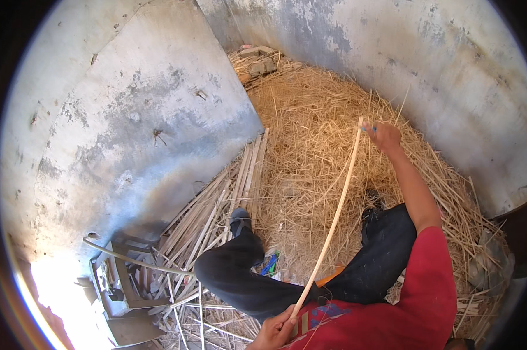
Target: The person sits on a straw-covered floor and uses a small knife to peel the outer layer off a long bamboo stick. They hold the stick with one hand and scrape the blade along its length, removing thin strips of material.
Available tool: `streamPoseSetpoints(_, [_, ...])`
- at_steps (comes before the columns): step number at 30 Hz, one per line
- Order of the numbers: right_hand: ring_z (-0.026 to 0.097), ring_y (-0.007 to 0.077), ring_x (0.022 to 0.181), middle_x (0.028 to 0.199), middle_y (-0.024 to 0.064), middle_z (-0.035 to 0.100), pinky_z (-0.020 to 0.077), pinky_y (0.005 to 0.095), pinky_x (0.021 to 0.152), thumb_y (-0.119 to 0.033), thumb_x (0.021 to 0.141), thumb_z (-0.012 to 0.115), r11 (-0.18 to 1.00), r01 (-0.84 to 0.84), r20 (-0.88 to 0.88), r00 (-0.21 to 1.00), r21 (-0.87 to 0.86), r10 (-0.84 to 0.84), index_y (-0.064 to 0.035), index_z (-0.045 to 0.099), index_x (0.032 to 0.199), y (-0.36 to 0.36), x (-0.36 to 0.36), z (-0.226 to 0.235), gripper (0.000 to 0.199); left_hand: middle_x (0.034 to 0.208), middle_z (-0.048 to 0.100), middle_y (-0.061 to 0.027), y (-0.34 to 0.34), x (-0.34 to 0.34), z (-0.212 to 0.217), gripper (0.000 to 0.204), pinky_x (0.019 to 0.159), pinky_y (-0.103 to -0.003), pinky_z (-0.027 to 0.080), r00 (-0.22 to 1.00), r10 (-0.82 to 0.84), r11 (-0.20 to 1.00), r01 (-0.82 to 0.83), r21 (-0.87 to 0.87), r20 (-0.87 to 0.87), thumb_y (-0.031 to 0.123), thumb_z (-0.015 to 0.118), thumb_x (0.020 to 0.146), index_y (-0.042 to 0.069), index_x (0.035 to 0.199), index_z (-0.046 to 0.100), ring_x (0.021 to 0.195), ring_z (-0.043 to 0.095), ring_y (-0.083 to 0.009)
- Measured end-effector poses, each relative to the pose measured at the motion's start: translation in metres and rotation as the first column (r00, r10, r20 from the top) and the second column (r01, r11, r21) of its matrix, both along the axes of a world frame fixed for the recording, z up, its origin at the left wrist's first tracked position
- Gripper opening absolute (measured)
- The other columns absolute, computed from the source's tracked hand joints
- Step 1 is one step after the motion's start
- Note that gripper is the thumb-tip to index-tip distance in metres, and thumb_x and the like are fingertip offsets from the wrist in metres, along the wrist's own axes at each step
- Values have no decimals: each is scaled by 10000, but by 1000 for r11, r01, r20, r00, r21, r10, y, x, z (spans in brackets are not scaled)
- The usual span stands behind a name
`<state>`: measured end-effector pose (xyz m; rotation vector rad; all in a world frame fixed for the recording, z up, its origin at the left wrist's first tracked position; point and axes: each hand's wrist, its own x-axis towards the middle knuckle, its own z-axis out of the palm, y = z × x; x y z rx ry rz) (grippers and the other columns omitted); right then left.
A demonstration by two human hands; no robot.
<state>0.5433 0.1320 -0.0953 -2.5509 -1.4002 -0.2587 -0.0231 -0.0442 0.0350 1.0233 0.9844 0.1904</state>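
A long, pale bamboo strip slants across my lap, bowed slightly along its length. My left hand is closed round its lower end, against my red shirt. Out at arm's length, my right hand is closed at the strip's far end. Small blue bits show at those fingertips, too small to name. Beneath the strip lies a heap of straw-like shavings, between and beyond my legs in black trousers.
Bundled split strips lie left of my feet. A metal frame stands at lower left, a thin bent rod over it. Weathered walls enclose the heap. Bricks sit at the back; blue scraps lie between my legs.
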Motion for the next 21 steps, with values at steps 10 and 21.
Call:
streamPoseSetpoints(10, [611, 227, 631, 568, 87, 553, 473, 453, 622, -788, 847, 307, 979, -149, -566, 823, -140, 44, -51, 616, 641, -13, -100, 51, 824, 612, 425, 72, 48, 33, -49, 365, 462, -179, 349, 985, -7, 934, 69, 350, -174, 116, 479, 990, -25, 1327, 480, 523, 420, -1])
streamPoseSetpoints(21, [556, 245, 423, 490, 71, 534, 401, 370, 380, -746, 760, 543, 683, -705, -158, 665, 193, 730, -112, 587, 589, -32, -238, 34, 658, 578, 428, 75, 96, 75, -44, 437, 425, -170, 329, 993, 110, 925, -114, 363, 30, 141, 471, 999, -29, 1395, 396, 467, 397, 3])
